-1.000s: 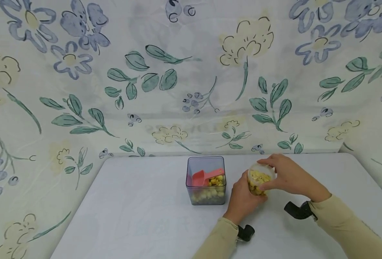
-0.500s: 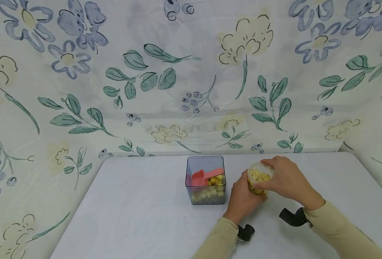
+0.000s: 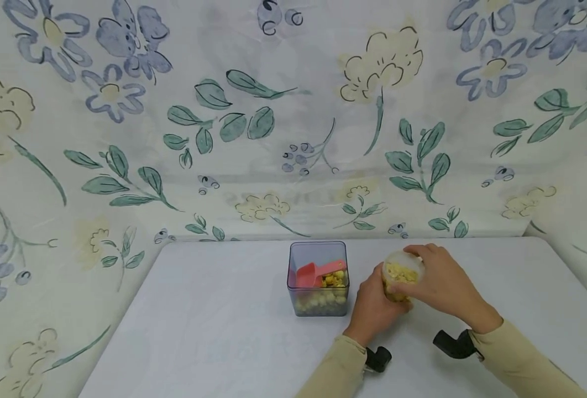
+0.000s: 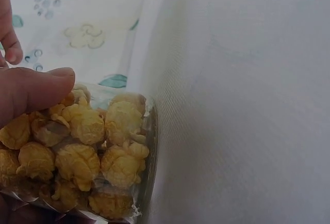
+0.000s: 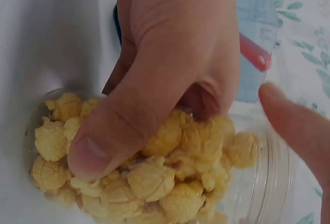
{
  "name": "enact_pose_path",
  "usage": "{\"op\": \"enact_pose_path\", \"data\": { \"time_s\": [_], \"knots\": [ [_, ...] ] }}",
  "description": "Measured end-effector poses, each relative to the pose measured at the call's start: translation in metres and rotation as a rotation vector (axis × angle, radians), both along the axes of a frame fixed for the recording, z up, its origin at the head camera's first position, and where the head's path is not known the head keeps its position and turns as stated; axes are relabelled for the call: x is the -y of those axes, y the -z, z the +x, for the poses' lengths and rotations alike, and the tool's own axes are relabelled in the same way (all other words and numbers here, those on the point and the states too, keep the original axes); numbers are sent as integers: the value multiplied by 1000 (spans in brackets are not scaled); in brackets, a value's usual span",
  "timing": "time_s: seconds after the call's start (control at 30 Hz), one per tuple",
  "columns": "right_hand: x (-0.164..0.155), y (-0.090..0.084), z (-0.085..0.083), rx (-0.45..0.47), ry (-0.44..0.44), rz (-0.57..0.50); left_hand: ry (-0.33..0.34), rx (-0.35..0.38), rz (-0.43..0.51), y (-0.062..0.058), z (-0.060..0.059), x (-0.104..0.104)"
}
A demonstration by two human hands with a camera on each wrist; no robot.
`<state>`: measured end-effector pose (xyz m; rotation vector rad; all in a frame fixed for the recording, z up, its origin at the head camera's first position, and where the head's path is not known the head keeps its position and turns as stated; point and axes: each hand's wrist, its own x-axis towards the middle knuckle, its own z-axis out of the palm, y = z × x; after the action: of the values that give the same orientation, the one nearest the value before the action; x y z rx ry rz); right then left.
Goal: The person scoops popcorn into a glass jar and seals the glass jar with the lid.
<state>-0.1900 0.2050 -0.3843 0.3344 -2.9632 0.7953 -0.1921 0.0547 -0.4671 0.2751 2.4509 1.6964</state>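
Observation:
A clear round jar of yellow popcorn [image 3: 400, 272] is tilted slightly between both hands, right of the box in the head view. My left hand [image 3: 375, 307] grips its side, the thumb [image 4: 41, 91] lying along the wall in the left wrist view. My right hand [image 3: 446, 283] spans the jar's top end, thumb on the near side and fingers on the far side. In the right wrist view, a right-hand finger [image 5: 299, 128] reaches the clear ringed rim [image 5: 273, 175]. Whether a lid sits on the jar, I cannot tell.
Left of the hands stands a bluish see-through box [image 3: 318, 250] with popcorn [image 3: 334, 279] inside and a pink scoop [image 3: 325, 268] lying on top. Both are on a white tabletop [image 3: 209, 320]. A floral cloth [image 3: 303, 116] hangs behind the table.
My right hand has turned around the jar's top, its wrist dropping lower and nearer. The left hand and the jar have barely moved; the box is still. The head view has shifted slightly.

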Motion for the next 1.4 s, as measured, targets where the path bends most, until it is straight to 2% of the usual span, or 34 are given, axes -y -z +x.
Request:
{"op": "enact_pose_path", "data": {
  "time_s": [0.1, 0.33, 0.63, 0.8, 1.03, 1.2, 1.4],
  "knots": [
    [-9, 2, -1, 45, -46, -49, 5, -15, 7, 1, 1, -1],
    [-32, 5, -11, 86, -257, -143, 6, -55, 4, 3, 1, 0],
    [-41, 11, -25, 103, -354, -185, 4, -36, -6, 2, 3, 0],
    [-40, 8, -27, 99, -354, -158, 10, -51, -10, 3, 3, 0],
    [-35, 4, -27, 48, -362, -111, 12, -76, -11, 4, 1, 0],
    [-31, 5, -21, 39, -300, -83, 17, -86, -9, 4, 1, -1],
    [-21, 1, -13, 17, -203, -37, 8, -88, -47, 5, 3, -2]
  ]
}}
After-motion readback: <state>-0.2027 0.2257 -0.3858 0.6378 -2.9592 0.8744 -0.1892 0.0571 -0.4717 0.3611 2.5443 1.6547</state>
